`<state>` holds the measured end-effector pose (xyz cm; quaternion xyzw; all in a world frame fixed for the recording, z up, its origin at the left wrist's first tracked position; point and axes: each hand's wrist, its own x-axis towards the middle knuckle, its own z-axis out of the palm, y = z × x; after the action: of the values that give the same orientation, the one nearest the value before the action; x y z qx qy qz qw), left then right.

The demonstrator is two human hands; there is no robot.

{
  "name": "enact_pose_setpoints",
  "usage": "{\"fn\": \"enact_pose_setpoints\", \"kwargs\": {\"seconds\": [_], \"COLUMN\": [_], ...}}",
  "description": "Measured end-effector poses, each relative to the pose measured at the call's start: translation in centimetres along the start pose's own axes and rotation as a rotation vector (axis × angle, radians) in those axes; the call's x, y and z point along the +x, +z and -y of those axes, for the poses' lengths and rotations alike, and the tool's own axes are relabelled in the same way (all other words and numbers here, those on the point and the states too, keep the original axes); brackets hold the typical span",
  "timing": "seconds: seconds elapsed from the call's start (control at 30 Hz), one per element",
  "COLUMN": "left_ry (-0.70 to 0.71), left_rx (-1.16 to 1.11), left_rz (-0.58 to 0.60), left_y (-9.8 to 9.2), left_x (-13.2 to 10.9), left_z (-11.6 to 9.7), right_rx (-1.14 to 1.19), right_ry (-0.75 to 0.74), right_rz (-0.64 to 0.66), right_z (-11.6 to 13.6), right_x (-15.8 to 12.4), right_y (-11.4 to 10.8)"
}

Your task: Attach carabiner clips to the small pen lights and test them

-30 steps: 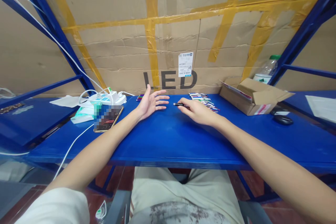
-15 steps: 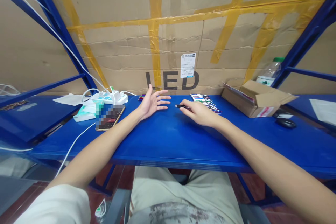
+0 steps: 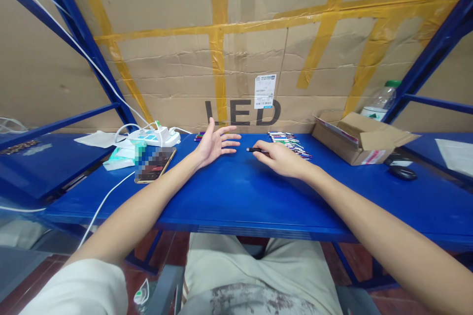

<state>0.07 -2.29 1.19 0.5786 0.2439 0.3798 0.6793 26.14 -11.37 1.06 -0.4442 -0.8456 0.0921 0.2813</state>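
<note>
We had both arms stretched out over the blue table. Our right hand lay knuckles up, fingers closed around a small dark pen, whose tip poked out to the left just above the tabletop. Our left hand was spread wide, palm turned toward the right hand and fingers fanned, holding nothing, with its fingertips near the pen's tip but apart from it. Just behind the right hand lay a row of colourful pens, close to the cardboard wall. A few more pens sat behind the left hand. To the left we had a phone flat on the table, with a white power strip behind it. To the right stood an open cardboard box, and beyond it a black mouse.
</note>
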Motion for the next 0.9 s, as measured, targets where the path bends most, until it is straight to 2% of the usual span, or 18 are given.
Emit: {"fn": "enact_pose_setpoints", "kwargs": {"seconds": [0.2, 0.43, 0.5, 0.6, 0.7, 0.8, 0.9], "left_ry": [-0.007, -0.010, -0.003, 0.061, 0.154, 0.154, 0.157], "left_rx": [-0.002, 0.008, 0.072, 0.343, 0.580, 0.579, 0.515], "left_rz": [-0.004, 0.002, -0.043, -0.088, 0.010, 0.087, 0.114], "left_y": [0.0, 0.0, 0.2, 0.8, 1.7, 2.4, 2.7], "left_x": [0.0, 0.1, 0.2, 0.4, 0.3, 0.1, 0.0], "left_z": [0.1, 0.0, 0.2, 0.9, 1.8, 2.4, 2.5], "right_rx": [-0.032, -0.060, -0.055, -0.058, -0.080, -0.083, -0.064], "right_ry": [-0.041, 0.004, -0.005, -0.020, -0.018, -0.007, -0.004], "right_rz": [-0.015, 0.000, 0.011, 0.023, 0.033, 0.023, 0.006], "right_z": [0.2, 0.1, 0.0, -0.1, -0.3, -0.3, -0.1], "right_x": [0.0, 0.0, 0.0, 0.0, 0.0, 0.0, 0.0], "right_y": [-0.2, 0.0, 0.0, 0.2, 0.3, 0.3, 0.2]}}
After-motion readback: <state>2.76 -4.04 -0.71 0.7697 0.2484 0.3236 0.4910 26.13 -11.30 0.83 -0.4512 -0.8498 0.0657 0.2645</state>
